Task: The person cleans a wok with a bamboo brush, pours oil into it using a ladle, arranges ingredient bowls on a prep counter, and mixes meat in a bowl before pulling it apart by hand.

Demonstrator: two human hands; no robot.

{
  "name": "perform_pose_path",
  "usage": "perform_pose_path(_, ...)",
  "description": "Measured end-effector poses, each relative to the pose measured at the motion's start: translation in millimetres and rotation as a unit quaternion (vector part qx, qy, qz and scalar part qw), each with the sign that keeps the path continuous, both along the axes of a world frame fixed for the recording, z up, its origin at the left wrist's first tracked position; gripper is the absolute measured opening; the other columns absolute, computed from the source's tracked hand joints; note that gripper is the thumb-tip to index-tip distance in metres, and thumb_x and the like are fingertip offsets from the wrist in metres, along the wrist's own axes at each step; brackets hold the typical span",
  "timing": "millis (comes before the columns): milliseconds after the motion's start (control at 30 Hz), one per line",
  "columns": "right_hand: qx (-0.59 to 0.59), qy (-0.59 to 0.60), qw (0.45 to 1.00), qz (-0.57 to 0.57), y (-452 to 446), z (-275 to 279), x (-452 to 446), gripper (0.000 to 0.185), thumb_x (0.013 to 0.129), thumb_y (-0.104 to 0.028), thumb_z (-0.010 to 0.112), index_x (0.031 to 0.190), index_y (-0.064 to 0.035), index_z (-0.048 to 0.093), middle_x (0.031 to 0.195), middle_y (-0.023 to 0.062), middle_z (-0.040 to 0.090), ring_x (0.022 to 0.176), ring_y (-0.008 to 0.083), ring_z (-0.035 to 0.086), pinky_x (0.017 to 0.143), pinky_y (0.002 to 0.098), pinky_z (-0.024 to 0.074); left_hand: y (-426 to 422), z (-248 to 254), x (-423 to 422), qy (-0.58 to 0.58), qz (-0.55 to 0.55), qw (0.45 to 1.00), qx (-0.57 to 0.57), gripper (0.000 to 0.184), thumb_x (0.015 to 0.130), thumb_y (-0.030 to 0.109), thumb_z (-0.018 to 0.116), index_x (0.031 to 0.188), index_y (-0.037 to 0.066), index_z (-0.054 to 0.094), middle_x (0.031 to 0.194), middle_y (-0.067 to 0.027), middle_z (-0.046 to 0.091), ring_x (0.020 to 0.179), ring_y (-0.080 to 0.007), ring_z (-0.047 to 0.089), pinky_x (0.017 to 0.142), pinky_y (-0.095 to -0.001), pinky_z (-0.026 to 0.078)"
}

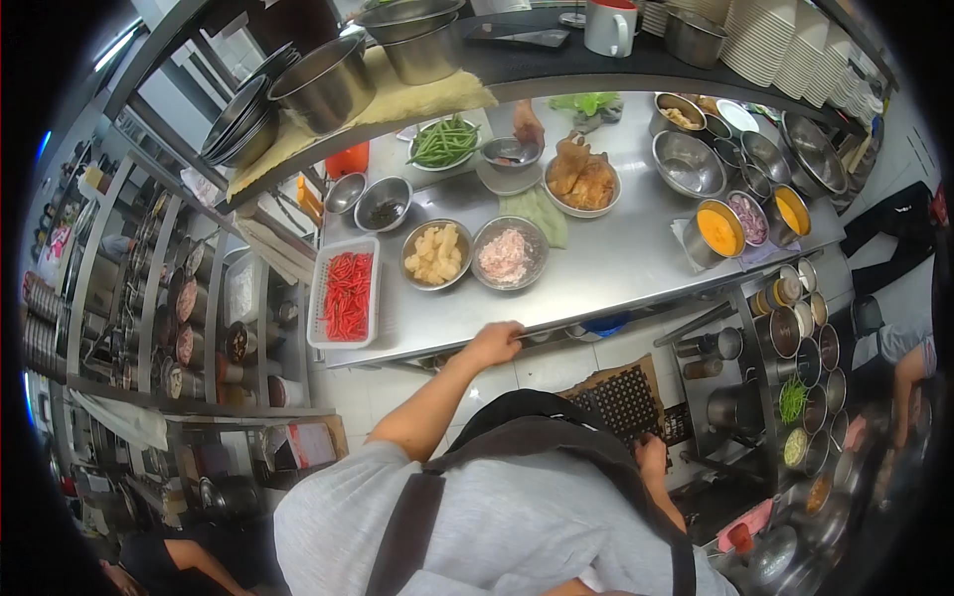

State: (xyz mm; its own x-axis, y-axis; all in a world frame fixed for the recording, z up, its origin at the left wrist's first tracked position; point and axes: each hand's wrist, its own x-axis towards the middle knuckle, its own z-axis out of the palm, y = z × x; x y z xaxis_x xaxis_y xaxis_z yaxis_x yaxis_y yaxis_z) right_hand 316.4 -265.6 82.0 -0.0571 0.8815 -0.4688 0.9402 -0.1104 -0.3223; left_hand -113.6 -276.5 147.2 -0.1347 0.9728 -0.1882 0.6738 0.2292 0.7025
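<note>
My left hand (497, 344) lies on the front edge of the steel table (417, 343), its fingers curled over the edge. My right hand (651, 455) hangs low beside the dark apron (527, 422); its fingers are partly hidden. Closest to my left hand are a bowl of pinkish minced meat (505, 252) and a bowl of pale yellow chunks (435, 253). A white basket of red chillies (348, 296) stands to their left. Behind them, a bowl holds a whole browned chicken (581, 177).
Across the table, another person's hand (529, 127) is at a metal bowl (511, 152) beside green beans (444, 142). Containers of orange liquid (717, 228) stand at the right. An overhead shelf (636, 74) carries bowls and a mug. Another person (899, 338) is at the right.
</note>
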Motion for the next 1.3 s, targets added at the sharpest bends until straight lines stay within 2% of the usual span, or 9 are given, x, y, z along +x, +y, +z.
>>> perform_pose_path(100,-0.003,-0.018,0.999,-0.039,-17.8,-7.7,27.6,0.031,0.075,-0.012,0.063,0.103,-0.0003,0.064,0.1,0.0215,0.063,0.098,0.0346,0.059,0.087,0.04,0.0466,16.2,-16.1,-14.8,0.073,0.015,0.997,-0.032,0.043,0.073,0.02,0.062,0.111,0.001,0.058,0.115,-0.0203,0.057,0.107,-0.0319,0.055,0.093,-0.0378,0.043)
perform_pose_path(200,-0.029,-0.02,0.996,-0.086,-32.9,0.3,45.5,0.026,0.076,-0.012,0.063,0.098,0.0018,0.065,0.095,0.0209,0.065,0.095,0.0351,0.061,0.083,0.0404,0.0463,24.0,-2.3,-4.7,0.184,0.03,0.965,-0.186,0.076,0.072,0.021,0.063,0.136,-0.003,0.029,0.146,-0.0261,0.011,0.135,-0.0409,0.016,0.104,-0.0524,0.028)
perform_pose_path(333,-0.05,-0.021,0.993,-0.101,-42.2,-7.2,58.4,0.024,0.076,-0.012,0.063,0.096,0.0017,0.066,0.094,0.021,0.065,0.094,0.0348,0.061,0.082,0.0409,0.0464,35.1,-15.5,26.0,0.284,0.067,0.931,-0.22,0.095,0.073,0.024,0.065,0.138,-0.011,0.006,0.147,-0.0272,0.002,0.137,-0.0435,0.0,0.104,-0.062,0.017)
perform_pose_path(700,-0.003,0.005,1.0,-0.017,5.7,-4.5,7.4,0.027,0.078,-0.018,0.061,0.1,-0.0023,0.064,0.1,0.0188,0.063,0.1,0.0352,0.057,0.085,0.0429,0.046,33.7,-36.8,25.4,0.319,0.059,0.925,-0.198,0.096,0.071,0.02,0.066,0.138,-0.013,0.005,0.146,-0.0287,-0.001,0.136,-0.0462,-0.001,0.104,-0.0626,0.015)
perform_pose_path(867,0.022,0.033,0.999,0.015,16.8,-8.3,2.7,0.028,0.078,-0.016,0.058,0.102,-0.0039,0.064,0.098,0.0188,0.064,0.096,0.0351,0.059,0.085,0.0427,0.0461,31.8,-21.0,34.5,0.342,0.057,0.916,-0.202,0.078,0.081,0.019,0.051,0.139,-0.011,0.008,0.147,-0.0268,0.003,0.136,-0.0459,0.0,0.105,-0.0619,0.011)
perform_pose_path(1000,0.02,0.042,0.997,-0.056,9.4,1.0,15.6,0.022,0.073,-0.013,0.055,0.09,-0.0037,0.065,0.095,0.0197,0.063,0.096,0.0351,0.059,0.083,0.0436,0.047,30.8,-46.2,30.5,0.294,0.055,0.932,-0.204,0.1,0.077,0.037,0.062,0.139,-0.01,0.0,0.147,-0.0291,-0.002,0.137,-0.0439,-0.002,0.105,-0.0619,0.01)
perform_pose_path(1067,0.035,0.052,0.994,-0.095,-4.6,6.1,31.2,0.024,0.073,-0.008,0.051,0.092,-0.0042,0.066,0.101,0.0202,0.062,0.097,0.0365,0.058,0.083,0.0449,0.0471,35.0,-66.1,21.3,0.366,0.01,0.909,-0.199,0.106,0.074,0.048,0.062,0.139,-0.011,0.003,0.145,-0.0325,0.002,0.136,-0.0461,-0.002,0.097,-0.0653,0.025)
perform_pose_path(1133,-0.046,0.054,0.978,-0.194,-26.9,36.0,45.6,0.026,0.076,-0.008,0.05,0.096,-0.0061,0.066,0.102,0.0175,0.063,0.099,0.0337,0.059,0.086,0.0421,0.0471,40.3,-64.1,2.3,0.328,-0.022,0.925,-0.193,0.101,0.069,0.044,0.068,0.14,-0.006,0.016,0.143,-0.0324,0.015,0.134,-0.0454,0.011,0.108,-0.0528,0.017)
perform_pose_path(1300,-0.034,0.006,0.952,-0.305,-104.3,26.8,79.1,0.023,0.077,-0.01,0.052,0.093,-0.0041,0.068,0.101,0.0178,0.064,0.098,0.0334,0.06,0.085,0.0413,0.0486,53.4,-22.5,37.9,0.133,-0.196,0.967,-0.092,0.053,0.073,0.025,0.066,0.116,-0.006,0.056,0.12,-0.0273,0.053,0.111,-0.0378,0.053,0.096,-0.0396,0.04)
